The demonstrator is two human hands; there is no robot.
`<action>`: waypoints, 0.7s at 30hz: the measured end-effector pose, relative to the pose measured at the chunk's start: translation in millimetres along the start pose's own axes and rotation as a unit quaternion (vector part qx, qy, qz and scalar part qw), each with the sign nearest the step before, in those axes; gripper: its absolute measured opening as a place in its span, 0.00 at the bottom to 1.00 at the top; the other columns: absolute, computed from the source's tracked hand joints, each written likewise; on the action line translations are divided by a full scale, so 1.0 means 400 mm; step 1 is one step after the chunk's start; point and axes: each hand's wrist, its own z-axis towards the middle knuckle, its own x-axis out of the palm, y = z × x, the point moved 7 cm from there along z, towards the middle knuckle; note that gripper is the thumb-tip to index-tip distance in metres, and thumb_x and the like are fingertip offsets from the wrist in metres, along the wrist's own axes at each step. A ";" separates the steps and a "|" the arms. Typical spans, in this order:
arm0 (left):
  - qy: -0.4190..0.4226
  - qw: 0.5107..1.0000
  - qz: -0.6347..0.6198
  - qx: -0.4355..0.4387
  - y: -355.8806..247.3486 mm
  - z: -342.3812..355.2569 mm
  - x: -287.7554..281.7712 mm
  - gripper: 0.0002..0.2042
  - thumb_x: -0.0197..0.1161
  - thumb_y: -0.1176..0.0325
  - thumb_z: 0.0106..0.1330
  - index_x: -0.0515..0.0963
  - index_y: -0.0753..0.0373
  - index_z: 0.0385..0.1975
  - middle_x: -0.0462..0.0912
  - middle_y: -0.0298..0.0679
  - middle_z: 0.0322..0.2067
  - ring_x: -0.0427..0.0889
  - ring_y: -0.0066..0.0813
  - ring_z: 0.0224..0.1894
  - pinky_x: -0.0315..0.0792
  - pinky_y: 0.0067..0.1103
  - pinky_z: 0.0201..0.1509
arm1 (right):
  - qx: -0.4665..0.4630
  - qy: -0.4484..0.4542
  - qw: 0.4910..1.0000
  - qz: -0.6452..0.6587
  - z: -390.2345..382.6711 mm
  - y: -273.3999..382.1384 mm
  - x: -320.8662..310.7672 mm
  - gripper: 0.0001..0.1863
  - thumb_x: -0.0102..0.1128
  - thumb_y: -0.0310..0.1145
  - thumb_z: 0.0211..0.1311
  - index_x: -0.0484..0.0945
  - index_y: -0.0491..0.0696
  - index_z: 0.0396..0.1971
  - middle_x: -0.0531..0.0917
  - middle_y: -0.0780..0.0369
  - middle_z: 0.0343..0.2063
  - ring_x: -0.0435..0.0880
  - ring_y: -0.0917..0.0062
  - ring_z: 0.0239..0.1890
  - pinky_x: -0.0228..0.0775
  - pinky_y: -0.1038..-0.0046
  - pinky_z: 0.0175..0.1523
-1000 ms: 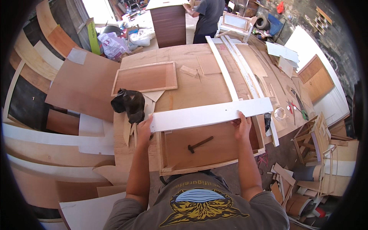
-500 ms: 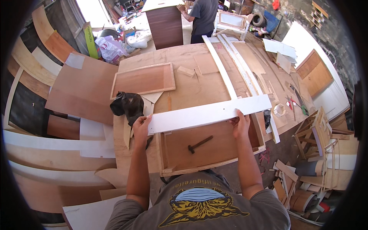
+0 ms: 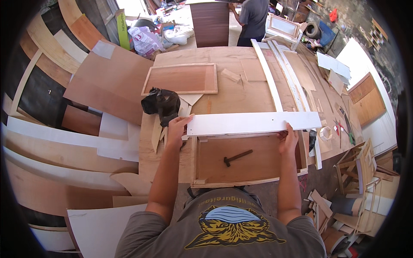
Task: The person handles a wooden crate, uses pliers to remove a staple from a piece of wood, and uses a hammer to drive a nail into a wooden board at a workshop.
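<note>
A long white board (image 3: 247, 123) lies crosswise over the far edge of a shallow wooden box frame (image 3: 254, 181). My left hand (image 3: 177, 130) grips the board's left end, thumb on top. Toward the board's right part, my right hand (image 3: 289, 139) holds its near edge, with the thumb on the white face and the fingers curled underneath, partly hidden. Inside the box frame rests a hammer (image 3: 236, 158) with a dark head. Just beyond my left hand sits a crumpled black plastic bag (image 3: 165, 105).
The plywood worktable (image 3: 206, 56) carries a framed panel (image 3: 183, 79), long white strips (image 3: 267, 77) and pliers (image 3: 340, 127). Boards lean along the left. Scrap wood (image 3: 320, 204) covers the floor at right. Another person (image 3: 254, 19) stands at the far side by a dark brown cabinet (image 3: 210, 26).
The whole view has turned, so the table and everything on it sit farther right in the picture. Both hands keep their hold on the white board, which looks more level.
</note>
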 end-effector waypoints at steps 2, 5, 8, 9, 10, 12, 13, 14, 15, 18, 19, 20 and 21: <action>-0.001 1.000 -0.006 -0.004 0.003 -0.001 0.003 0.11 0.75 0.62 0.61 0.82 0.61 0.29 0.84 0.32 0.26 0.81 0.18 0.24 0.75 0.17 0.30 | -0.001 -0.001 1.000 -0.004 0.001 0.001 0.000 0.21 0.61 0.33 0.68 0.71 0.51 0.59 0.83 0.63 0.40 0.85 0.77 0.30 0.78 0.76 0.27; 0.002 1.000 -0.015 0.002 0.000 -0.006 0.008 0.11 0.76 0.61 0.61 0.82 0.62 0.29 0.83 0.31 0.25 0.80 0.17 0.23 0.73 0.16 0.29 | 0.005 -0.003 1.000 -0.010 0.012 -0.004 -0.011 0.21 0.62 0.34 0.67 0.71 0.52 0.59 0.83 0.64 0.41 0.85 0.76 0.30 0.78 0.75 0.28; 0.006 1.000 0.001 0.015 0.001 -0.004 0.005 0.12 0.76 0.60 0.62 0.82 0.62 0.29 0.83 0.31 0.25 0.79 0.16 0.23 0.71 0.14 0.28 | 0.010 0.004 1.000 -0.006 0.023 -0.013 -0.021 0.21 0.62 0.34 0.66 0.72 0.53 0.58 0.82 0.64 0.42 0.84 0.75 0.32 0.77 0.72 0.30; 0.007 0.999 0.005 0.033 0.002 -0.005 0.001 0.13 0.75 0.60 0.62 0.83 0.63 0.30 0.82 0.30 0.25 0.78 0.15 0.23 0.70 0.14 0.27 | 0.008 0.009 1.000 0.002 0.024 -0.016 -0.024 0.21 0.62 0.35 0.66 0.72 0.53 0.58 0.82 0.65 0.42 0.83 0.74 0.33 0.76 0.71 0.31; 0.010 0.999 0.009 0.051 0.000 -0.008 0.001 0.13 0.75 0.60 0.63 0.83 0.64 0.31 0.82 0.29 0.24 0.77 0.13 0.23 0.69 0.13 0.26 | 0.005 0.009 1.000 0.001 0.028 -0.020 -0.034 0.21 0.62 0.35 0.66 0.72 0.53 0.58 0.82 0.65 0.42 0.83 0.74 0.33 0.76 0.71 0.31; 0.020 0.999 0.001 0.051 0.008 -0.023 -0.006 0.12 0.73 0.60 0.65 0.84 0.64 0.36 0.83 0.29 0.27 0.79 0.14 0.26 0.71 0.15 0.31 | 0.034 0.005 0.998 0.047 0.033 -0.036 -0.057 0.19 0.61 0.32 0.60 0.74 0.53 0.52 0.81 0.65 0.43 0.82 0.71 0.37 0.76 0.65 0.38; 0.026 0.998 -0.004 0.050 0.014 -0.034 -0.016 0.12 0.71 0.61 0.66 0.84 0.64 0.40 0.85 0.30 0.31 0.81 0.15 0.30 0.74 0.16 0.35 | 0.034 0.005 0.998 0.046 0.030 -0.039 -0.067 0.19 0.61 0.32 0.60 0.74 0.53 0.52 0.81 0.65 0.43 0.82 0.71 0.37 0.76 0.65 0.38; 0.026 0.998 -0.005 0.049 0.023 -0.043 -0.026 0.12 0.71 0.61 0.66 0.84 0.64 0.40 0.85 0.30 0.31 0.81 0.15 0.30 0.74 0.16 0.35 | 0.059 0.011 0.994 0.090 0.025 -0.050 -0.075 0.18 0.60 0.30 0.56 0.76 0.52 0.48 0.82 0.65 0.41 0.82 0.70 0.38 0.76 0.63 0.41; 0.032 0.996 -0.048 0.071 0.024 -0.052 -0.032 0.14 0.71 0.62 0.67 0.84 0.66 0.44 0.85 0.29 0.31 0.79 0.13 0.30 0.73 0.15 0.35 | 0.084 0.016 0.987 0.133 0.019 -0.060 -0.084 0.17 0.59 0.28 0.51 0.77 0.52 0.44 0.82 0.65 0.40 0.82 0.69 0.39 0.76 0.60 0.45; 0.032 0.989 -0.082 0.120 0.031 -0.078 -0.071 0.17 0.68 0.64 0.70 0.83 0.68 0.52 0.85 0.29 0.36 0.79 0.11 0.36 0.71 0.13 0.41 | 0.072 0.077 0.977 0.185 -0.015 -0.066 -0.104 0.16 0.58 0.25 0.44 0.79 0.51 0.37 0.84 0.64 0.37 0.82 0.67 0.42 0.75 0.58 0.50; 0.028 0.986 -0.071 0.147 0.031 -0.086 -0.089 0.18 0.66 0.64 0.72 0.81 0.67 0.56 0.85 0.30 0.40 0.79 0.12 0.41 0.71 0.14 0.47 | 0.066 0.098 0.976 0.182 -0.065 -0.043 -0.064 0.15 0.58 0.24 0.44 0.80 0.50 0.36 0.85 0.63 0.35 0.83 0.67 0.42 0.76 0.60 0.49; 0.026 0.987 -0.072 0.145 0.041 -0.090 -0.107 0.18 0.66 0.64 0.72 0.81 0.67 0.56 0.85 0.30 0.40 0.79 0.12 0.41 0.71 0.14 0.47 | 0.067 0.098 0.976 0.180 -0.076 -0.046 -0.064 0.15 0.58 0.24 0.44 0.80 0.50 0.36 0.85 0.63 0.35 0.83 0.67 0.42 0.76 0.60 0.49; 0.022 0.987 -0.082 0.135 0.053 -0.092 -0.125 0.19 0.64 0.63 0.74 0.79 0.65 0.59 0.84 0.29 0.44 0.78 0.12 0.45 0.69 0.13 0.51 | 0.073 0.135 0.973 0.172 -0.089 -0.050 -0.059 0.17 0.59 0.24 0.43 0.80 0.50 0.37 0.85 0.62 0.36 0.83 0.68 0.42 0.76 0.61 0.49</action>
